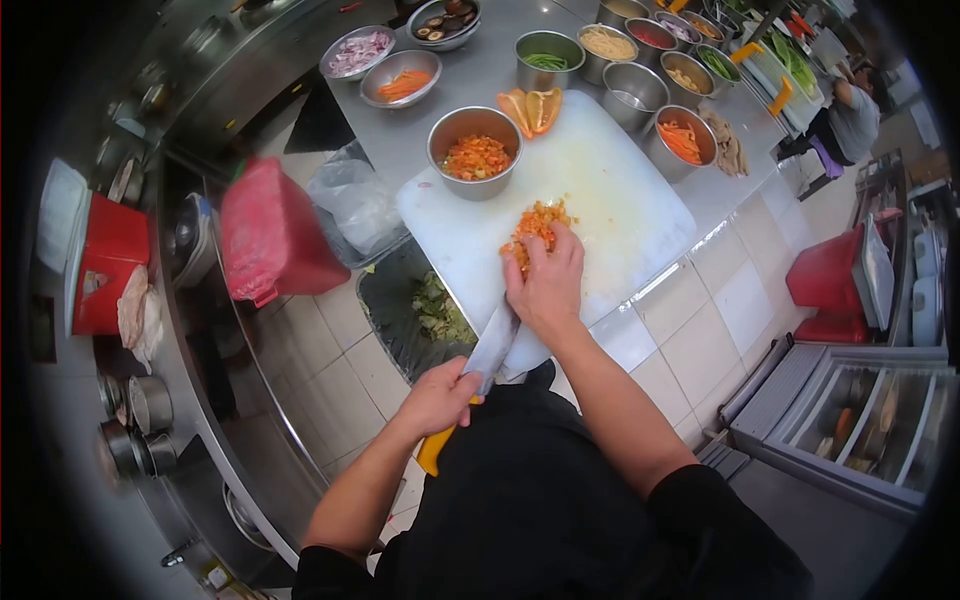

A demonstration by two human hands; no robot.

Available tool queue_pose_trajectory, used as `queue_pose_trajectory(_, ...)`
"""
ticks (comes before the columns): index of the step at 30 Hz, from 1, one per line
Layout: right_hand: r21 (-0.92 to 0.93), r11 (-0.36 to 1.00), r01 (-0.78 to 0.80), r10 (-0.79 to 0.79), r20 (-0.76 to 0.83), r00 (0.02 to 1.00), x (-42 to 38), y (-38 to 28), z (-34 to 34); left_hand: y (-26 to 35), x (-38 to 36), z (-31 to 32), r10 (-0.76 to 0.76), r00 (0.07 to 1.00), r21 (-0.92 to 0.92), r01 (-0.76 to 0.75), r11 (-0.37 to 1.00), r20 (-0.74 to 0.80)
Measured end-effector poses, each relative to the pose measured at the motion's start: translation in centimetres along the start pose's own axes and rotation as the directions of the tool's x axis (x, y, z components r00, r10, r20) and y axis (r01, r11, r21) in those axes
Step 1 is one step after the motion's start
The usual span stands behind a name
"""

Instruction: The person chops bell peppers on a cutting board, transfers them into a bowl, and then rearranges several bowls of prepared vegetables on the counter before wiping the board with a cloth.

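Observation:
My left hand (437,400) is closed round the yellow-handled knife (493,348), its blade pointing up toward the near edge of the white cutting board (640,215). With fingers spread and bent, my right hand (549,280) rests on a pile of finely diced orange pepper (541,217) on the board; its fingertips touch the pieces. Behind the pile, a metal bowl (474,153) holds more diced orange pieces. Halved orange peppers (530,112) lie at the board's far edge.
Metal containers (549,62) of cut vegetables line the counter's back. A lined bin (410,310) with green scraps stands below the board's left edge, beside a red container (275,235). At the far right is another person (850,118).

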State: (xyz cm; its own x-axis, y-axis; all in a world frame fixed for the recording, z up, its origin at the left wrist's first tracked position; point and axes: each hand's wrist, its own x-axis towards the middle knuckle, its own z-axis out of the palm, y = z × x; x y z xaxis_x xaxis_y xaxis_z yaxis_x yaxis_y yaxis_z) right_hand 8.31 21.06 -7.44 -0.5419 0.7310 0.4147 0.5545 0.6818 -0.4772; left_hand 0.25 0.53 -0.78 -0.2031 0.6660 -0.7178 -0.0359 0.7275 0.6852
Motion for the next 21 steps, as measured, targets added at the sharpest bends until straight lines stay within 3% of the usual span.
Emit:
queue_pose_trajectory(4, 0.245, 0.951, -0.191, 0.227, -0.131, 0.965, 0.1, 1.2, 0.3, 2.2, 0.3, 1.2, 0.025, 0.999, 0.065, -0.027, 0.998, 0.036)
queue_pose_trajectory(10, 0.472, 0.852, -0.226, 0.374, -0.247, 0.894, 0.9, 0.4, -0.9, 4.5, -1.9, 1.1, 0.09, 0.996, 0.201, -0.094, 0.975, 0.026)
queue_pose_trajectory(16, 0.461, 0.885, 0.068, 0.125, -0.376, 0.918, 7.0, -4.2, -2.6, 6.8, -4.9, -0.6, 0.177, 0.976, 0.099, -0.165, 0.981, -0.126)
queue_pose_trajectory(21, 0.388, 0.896, 0.216, -0.105, -0.287, 0.952, 13.3, -6.6, -0.2, 8.3, -4.3, -3.3, 0.253, 0.944, -0.082, -0.276, 0.958, -0.212)
